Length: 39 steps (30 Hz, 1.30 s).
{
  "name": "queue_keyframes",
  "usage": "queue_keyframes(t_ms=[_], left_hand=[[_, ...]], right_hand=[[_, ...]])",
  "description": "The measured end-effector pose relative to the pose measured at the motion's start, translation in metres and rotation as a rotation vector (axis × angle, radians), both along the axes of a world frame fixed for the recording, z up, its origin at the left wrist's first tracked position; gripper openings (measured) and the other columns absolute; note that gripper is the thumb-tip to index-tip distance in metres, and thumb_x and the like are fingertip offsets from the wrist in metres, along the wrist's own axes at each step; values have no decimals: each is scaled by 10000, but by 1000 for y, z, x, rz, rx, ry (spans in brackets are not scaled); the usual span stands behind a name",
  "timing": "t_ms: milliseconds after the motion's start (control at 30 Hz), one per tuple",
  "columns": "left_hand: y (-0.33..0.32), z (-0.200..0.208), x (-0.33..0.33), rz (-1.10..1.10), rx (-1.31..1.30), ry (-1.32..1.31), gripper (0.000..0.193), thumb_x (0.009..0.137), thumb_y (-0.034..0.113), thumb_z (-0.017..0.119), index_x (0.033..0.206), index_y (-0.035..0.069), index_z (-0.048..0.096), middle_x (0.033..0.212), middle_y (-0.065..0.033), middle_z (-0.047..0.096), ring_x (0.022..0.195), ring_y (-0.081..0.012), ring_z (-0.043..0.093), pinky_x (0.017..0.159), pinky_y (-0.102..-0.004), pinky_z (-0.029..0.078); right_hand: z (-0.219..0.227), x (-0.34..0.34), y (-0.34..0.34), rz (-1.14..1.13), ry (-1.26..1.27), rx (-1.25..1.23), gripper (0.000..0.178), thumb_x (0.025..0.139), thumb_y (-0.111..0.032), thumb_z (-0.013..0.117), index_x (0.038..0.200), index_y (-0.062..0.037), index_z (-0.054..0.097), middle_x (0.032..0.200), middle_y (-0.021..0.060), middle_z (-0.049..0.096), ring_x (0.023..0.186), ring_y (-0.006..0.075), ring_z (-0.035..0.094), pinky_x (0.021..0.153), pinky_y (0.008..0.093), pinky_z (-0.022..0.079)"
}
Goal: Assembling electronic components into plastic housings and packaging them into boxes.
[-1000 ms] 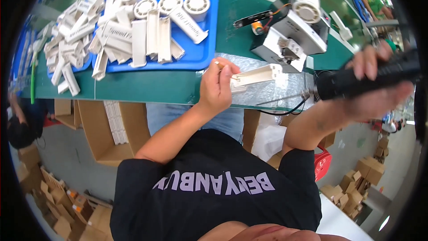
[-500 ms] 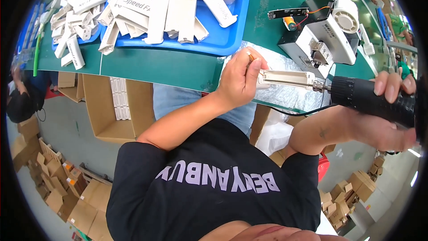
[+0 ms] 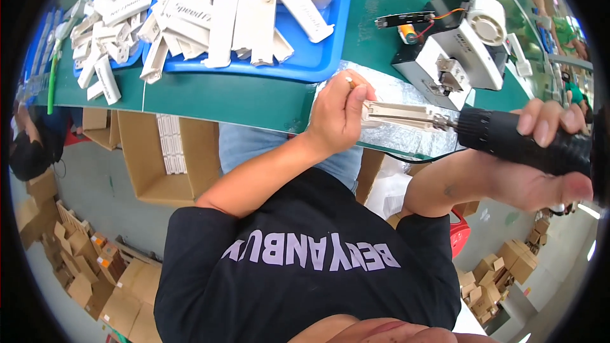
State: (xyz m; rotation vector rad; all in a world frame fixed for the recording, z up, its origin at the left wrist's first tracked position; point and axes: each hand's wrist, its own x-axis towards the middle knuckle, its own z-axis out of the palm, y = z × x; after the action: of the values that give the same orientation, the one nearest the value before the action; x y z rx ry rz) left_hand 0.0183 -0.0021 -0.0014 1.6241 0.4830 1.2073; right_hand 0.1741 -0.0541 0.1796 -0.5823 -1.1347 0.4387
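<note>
Above a silvery sheet (image 3: 416,144) at the bench edge, my left hand (image 3: 337,113) is closed around one end of a white plastic fan housing (image 3: 400,116). A small brownish piece shows between its thumb and fingers; its kind is unclear. My right hand (image 3: 546,128) wraps round a black electric screwdriver (image 3: 492,130) held almost level. Its metal tip (image 3: 447,123) meets the housing's right end. Whether a screw sits there is too small to tell.
A blue tray (image 3: 305,75) at the back left holds white fan parts. Behind the housing stands a metal-and-black fixture (image 3: 438,67) with a white fan and wires. An open carton (image 3: 136,152) with white pieces stands below the green bench (image 3: 222,103).
Screwdriver and right hand have shifted a little to the left, and the housing with my left hand slightly left too. Both grips stay the same.
</note>
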Motion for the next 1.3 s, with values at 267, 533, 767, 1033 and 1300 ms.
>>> queue_keyframes(t_ms=[267,533,767,1033,1300], left_hand=[[-3,2,1,67,-89,-22,143,973,69,408,883,14,504,833,-113,616,707,-244,599,659,-321,468],[-2,1,-1,-3,-66,58,175,1012,90,331,918,-5,444,913,-140,616,829,-219,624,753,-306,487],[0,0,3,64,13,29,188,1013,97,330,928,-8,462,997,-155,648,816,-202,624,749,-293,489],[-3,-1,4,56,-2,-18,144,973,67,396,901,8,505,825,-116,635,582,-248,550,565,-341,447],[-3,2,0,-22,23,79,165,1005,77,338,928,-9,455,895,-126,659,810,-256,663,718,-317,512]], right_hand=[[45,34,-30,409,274,254,386,706,-197,785,874,20,514,791,95,545,569,142,577,471,215,500],[42,61,40,-647,-493,147,282,911,-199,606,1025,36,501,762,189,615,487,233,569,427,341,513],[19,64,8,-167,-42,-127,432,924,-339,594,1149,-7,434,934,199,601,618,204,574,498,327,481],[28,6,-22,228,61,75,678,842,-507,653,1124,58,405,1037,145,449,744,177,516,576,286,436],[19,-21,9,-99,-28,12,644,900,-574,490,1050,51,440,853,152,519,557,196,527,457,277,466]])
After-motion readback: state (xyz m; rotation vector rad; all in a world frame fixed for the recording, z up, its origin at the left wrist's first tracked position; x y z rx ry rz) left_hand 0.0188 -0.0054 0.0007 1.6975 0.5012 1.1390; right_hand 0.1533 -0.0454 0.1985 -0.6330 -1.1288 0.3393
